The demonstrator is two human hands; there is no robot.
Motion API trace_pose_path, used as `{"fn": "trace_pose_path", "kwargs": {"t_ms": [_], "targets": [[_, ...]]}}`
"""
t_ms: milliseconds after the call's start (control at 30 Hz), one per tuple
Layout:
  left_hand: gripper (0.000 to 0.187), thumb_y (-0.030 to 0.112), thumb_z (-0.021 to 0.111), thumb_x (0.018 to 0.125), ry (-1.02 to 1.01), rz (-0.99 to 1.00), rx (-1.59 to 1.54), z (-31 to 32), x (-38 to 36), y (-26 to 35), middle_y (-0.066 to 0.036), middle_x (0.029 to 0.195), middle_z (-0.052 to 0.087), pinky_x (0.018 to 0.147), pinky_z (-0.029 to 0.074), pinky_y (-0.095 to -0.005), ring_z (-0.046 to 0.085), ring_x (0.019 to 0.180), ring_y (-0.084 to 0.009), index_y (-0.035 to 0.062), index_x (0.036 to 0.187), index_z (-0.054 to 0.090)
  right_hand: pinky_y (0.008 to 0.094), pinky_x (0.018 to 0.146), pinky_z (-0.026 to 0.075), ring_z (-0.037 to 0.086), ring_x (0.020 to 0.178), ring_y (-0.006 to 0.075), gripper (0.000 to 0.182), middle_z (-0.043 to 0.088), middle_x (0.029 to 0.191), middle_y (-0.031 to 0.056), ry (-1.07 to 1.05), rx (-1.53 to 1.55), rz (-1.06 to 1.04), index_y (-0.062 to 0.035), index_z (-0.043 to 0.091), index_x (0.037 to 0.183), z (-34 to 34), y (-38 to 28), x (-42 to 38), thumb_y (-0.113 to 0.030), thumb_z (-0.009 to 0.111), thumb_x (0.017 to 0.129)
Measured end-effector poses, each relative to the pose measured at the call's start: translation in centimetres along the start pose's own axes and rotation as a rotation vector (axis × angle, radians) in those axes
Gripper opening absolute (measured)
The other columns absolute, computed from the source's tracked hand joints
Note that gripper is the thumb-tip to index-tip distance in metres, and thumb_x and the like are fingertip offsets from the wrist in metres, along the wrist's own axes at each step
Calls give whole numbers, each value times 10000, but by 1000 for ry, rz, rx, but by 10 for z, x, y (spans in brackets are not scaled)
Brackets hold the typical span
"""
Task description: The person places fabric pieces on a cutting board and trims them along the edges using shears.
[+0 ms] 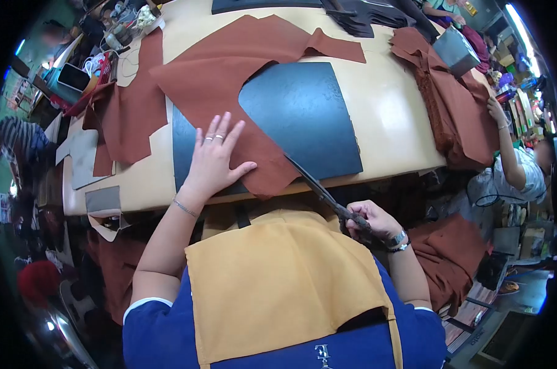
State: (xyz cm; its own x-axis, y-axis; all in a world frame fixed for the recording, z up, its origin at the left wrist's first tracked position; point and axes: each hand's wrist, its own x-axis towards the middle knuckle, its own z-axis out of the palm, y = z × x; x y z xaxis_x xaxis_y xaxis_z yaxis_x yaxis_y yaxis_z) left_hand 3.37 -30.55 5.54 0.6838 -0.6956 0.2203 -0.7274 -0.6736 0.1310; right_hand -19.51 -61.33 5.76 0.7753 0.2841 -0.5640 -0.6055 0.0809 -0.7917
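Note:
My left hand [214, 160] lies with spread fingers at the left edge of a reddish-brown leather piece [254, 147], over a dark board [303, 111]. In my right hand [372, 221] are long dark scissors [318, 189], the fingers wrapped round the handles. The scissors' tips touch the leather's right edge near the table's front. Upward from my hands, the leather spreads across the board and onto the pale table [389, 117].
Another brown leather piece [128, 117] lies at the left beside grey pieces [85, 157]. Folded brown leather [450, 104] lies at the right under a metal block [455, 50]. A co-worker's arm [506, 138] reaches in there. Brown material [454, 258] hangs below the table.

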Motion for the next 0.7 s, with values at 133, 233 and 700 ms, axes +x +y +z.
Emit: {"fn": "trace_pose_path", "kwargs": {"t_ms": [133, 233, 700], "targets": [[970, 713, 594, 732, -165, -118, 43, 6, 1, -5, -190, 1525, 253, 1078, 162, -658, 199, 1428, -341, 137, 1466, 327, 196, 542, 427, 562, 599, 47, 186, 599, 667, -7, -7, -23, -41, -78, 551, 765, 6, -12, 18, -186, 661, 869], [991, 751, 563, 724, -162, -137, 48, 8, -4, -6, -180, 1537, 232, 1068, 146, -677, 176, 1435, -336, 145, 1470, 322, 193, 514, 406, 547, 574, 40, 198, 587, 644, -14, -2, -33, -62, -86, 540, 753, 7, -15, 24, -187, 663, 872], [1024, 767, 565, 707, -165, -153, 53, 11, -11, 0, -170, 1552, 194, 1050, 142, -698, 156, 1439, -342, 150, 1480, 298, 186, 408, 350, 500, 470, 33, 218, 592, 620, -5, -9, -34, -65, -89, 554, 770, 2, -15, 33, -242, 675, 865]]}}
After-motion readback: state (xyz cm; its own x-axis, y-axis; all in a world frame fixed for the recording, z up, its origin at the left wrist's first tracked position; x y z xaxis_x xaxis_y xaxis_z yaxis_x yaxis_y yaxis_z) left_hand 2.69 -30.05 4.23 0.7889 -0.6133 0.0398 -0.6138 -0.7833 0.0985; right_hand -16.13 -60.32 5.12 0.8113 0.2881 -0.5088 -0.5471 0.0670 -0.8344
